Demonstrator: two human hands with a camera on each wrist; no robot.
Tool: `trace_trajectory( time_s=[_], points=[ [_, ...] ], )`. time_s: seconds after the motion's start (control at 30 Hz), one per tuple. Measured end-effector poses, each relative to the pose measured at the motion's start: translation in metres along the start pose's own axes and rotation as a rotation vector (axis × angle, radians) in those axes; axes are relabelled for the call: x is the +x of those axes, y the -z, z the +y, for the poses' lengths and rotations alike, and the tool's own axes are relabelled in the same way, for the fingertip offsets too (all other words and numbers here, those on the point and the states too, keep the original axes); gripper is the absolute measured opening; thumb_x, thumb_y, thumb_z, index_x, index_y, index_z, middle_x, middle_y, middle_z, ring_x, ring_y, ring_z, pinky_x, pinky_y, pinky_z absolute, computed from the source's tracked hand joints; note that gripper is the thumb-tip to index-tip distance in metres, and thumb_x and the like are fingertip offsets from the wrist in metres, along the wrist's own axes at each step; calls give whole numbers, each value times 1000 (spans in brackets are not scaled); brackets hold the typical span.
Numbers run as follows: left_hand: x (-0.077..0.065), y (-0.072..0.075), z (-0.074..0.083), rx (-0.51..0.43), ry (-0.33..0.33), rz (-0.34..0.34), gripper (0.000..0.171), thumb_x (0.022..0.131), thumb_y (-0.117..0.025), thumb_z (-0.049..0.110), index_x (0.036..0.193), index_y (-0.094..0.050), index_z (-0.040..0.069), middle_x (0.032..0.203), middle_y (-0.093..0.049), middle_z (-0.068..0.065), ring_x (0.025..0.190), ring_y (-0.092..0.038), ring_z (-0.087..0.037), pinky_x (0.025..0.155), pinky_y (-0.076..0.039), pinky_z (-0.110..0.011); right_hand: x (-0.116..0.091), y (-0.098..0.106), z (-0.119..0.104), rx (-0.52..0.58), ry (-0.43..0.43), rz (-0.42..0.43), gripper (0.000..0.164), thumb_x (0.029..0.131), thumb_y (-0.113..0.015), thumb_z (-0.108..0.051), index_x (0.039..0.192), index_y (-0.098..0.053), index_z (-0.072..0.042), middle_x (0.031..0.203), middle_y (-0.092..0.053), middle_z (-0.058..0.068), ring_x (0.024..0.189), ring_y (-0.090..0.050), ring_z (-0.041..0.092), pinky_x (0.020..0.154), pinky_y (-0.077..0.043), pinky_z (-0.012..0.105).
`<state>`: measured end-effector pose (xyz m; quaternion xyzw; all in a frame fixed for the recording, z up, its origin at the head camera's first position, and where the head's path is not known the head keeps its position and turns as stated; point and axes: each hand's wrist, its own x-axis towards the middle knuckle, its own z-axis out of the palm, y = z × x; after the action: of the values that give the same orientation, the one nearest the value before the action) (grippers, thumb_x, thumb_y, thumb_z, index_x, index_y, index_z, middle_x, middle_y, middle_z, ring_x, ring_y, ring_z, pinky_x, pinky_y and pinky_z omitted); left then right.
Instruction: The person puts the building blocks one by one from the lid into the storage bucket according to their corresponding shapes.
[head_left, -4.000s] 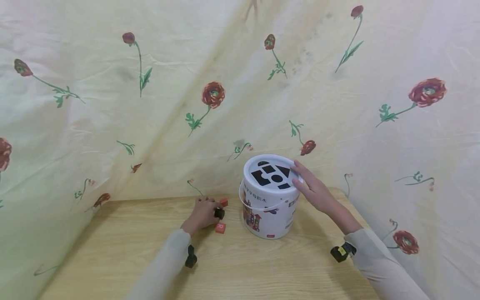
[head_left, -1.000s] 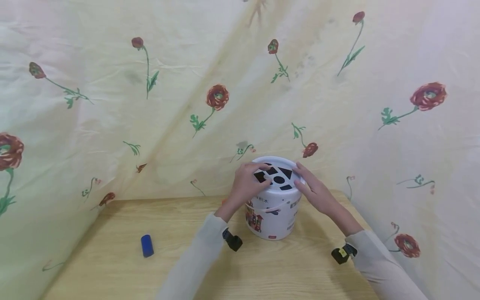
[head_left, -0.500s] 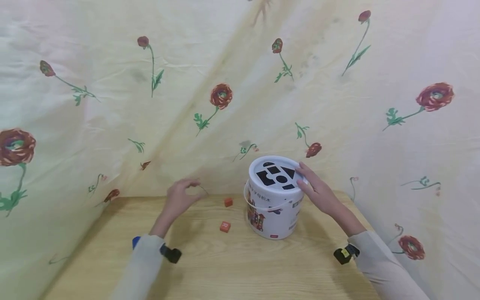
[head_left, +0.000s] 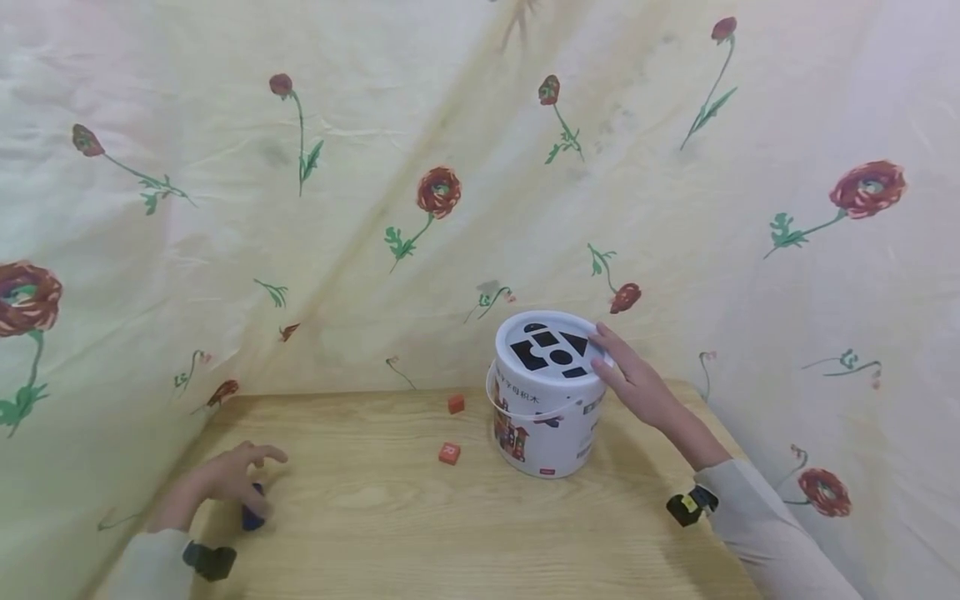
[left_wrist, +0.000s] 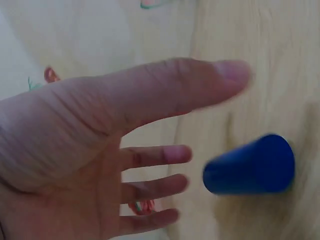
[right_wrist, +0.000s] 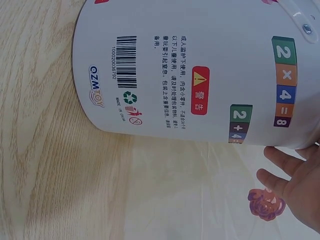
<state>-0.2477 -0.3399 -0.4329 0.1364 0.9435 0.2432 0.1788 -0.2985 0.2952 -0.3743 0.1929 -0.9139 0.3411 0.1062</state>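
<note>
My left hand [head_left: 231, 475] hovers at the table's left side with its fingers spread and thumb stretched out. Just off its fingertips, in the left wrist view, lies a blue cylinder block [left_wrist: 250, 167] on the wood, and nothing sits in the palm. In the head view the thumb partly covers that block. My right hand [head_left: 637, 387] rests its fingers, fairly straight, on the lid's right rim. This lid [head_left: 510, 367], white with black shaped holes, tops a white block bucket [head_left: 551, 446] standing upright. The right wrist view shows the bucket's printed side and those fingers along its upper edge.
Two small red blocks lie left of the bucket, a lettered red block [head_left: 449, 453] nearer and a plain red block [head_left: 456, 404] farther back. The wooden table [head_left: 405, 533] ends at a flowered cloth [head_left: 360, 250] behind and at the sides.
The left hand held a black block beside the red ones, went over the lid's holes, then swung left, without it, to the blue cylinder block. The right hand stays at the rim.
</note>
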Motion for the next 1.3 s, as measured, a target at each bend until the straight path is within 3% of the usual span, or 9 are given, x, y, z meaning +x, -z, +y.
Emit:
trace_trajectory(
  time_s=[0.1,0.2,0.3,0.53,0.6,0.8,0.9,1.0,1.3],
  points=[
    [-5,-2,-9,-60,60,-98,80,68,-91,12,138,-53,6,127,-50,-33,110,-55,-50,87,-51,-62,0,0,0,0,-3,0,59,109,-42,-41,160,-31,-12,172,-14,10,156,-16,44,119,-19,70],
    [-5,-8,-11,-106,104,-106,77,66,-90,5,135,-56,11,130,-51,-32,111,-56,-46,90,-50,-63,-1,0,1,3,-4,-1,60,109,-42,-40,160,-31,-12,172,-14,11,156,-16,44,119,-19,70],
    [-3,-16,-13,-118,100,-55,69,63,-90,2,125,-61,13,129,-53,-31,111,-57,-43,92,-49,-62,-2,-1,1,7,-8,-4,60,109,-42,-40,160,-30,-12,172,-14,11,156,-16,44,118,-20,71],
    [9,-33,-17,-111,-82,45,53,65,-87,4,113,-65,6,118,-60,-22,104,-57,-33,82,-50,-42,-4,-3,1,16,-14,-9,60,109,-42,-41,160,-30,-13,172,-13,10,156,-15,44,118,-19,71],
    [13,-36,-14,-120,-71,65,49,66,-87,6,111,-66,7,117,-60,-20,102,-57,-31,81,-50,-41,-4,-3,1,17,-15,-8,60,109,-42,-41,160,-30,-13,172,-13,11,156,-15,44,118,-19,71],
    [22,-39,-1,-140,41,126,44,69,-87,9,109,-68,10,117,-58,-19,106,-59,-35,86,-54,-55,-4,-3,2,17,-9,-1,60,109,-42,-40,160,-31,-12,172,-14,11,156,-16,44,118,-19,71],
    [26,-39,3,-146,41,133,48,67,-87,4,110,-68,10,117,-59,-20,107,-60,-36,88,-55,-56,-3,-3,1,19,-7,2,60,109,-42,-40,160,-31,-12,172,-15,11,156,-16,44,118,-20,70],
    [30,-40,4,-141,-14,125,51,64,-85,-1,111,-67,7,118,-60,-21,108,-60,-37,87,-55,-55,-2,-2,1,20,-7,4,60,108,-42,-40,160,-31,-12,172,-15,11,156,-16,44,118,-20,70],
    [37,-47,13,-106,18,212,43,67,-87,1,103,-65,12,113,-48,-20,106,-58,-41,89,-54,-62,0,0,0,14,8,7,59,109,-43,-39,159,-32,-11,172,-15,11,156,-16,43,119,-19,70]
  ],
)
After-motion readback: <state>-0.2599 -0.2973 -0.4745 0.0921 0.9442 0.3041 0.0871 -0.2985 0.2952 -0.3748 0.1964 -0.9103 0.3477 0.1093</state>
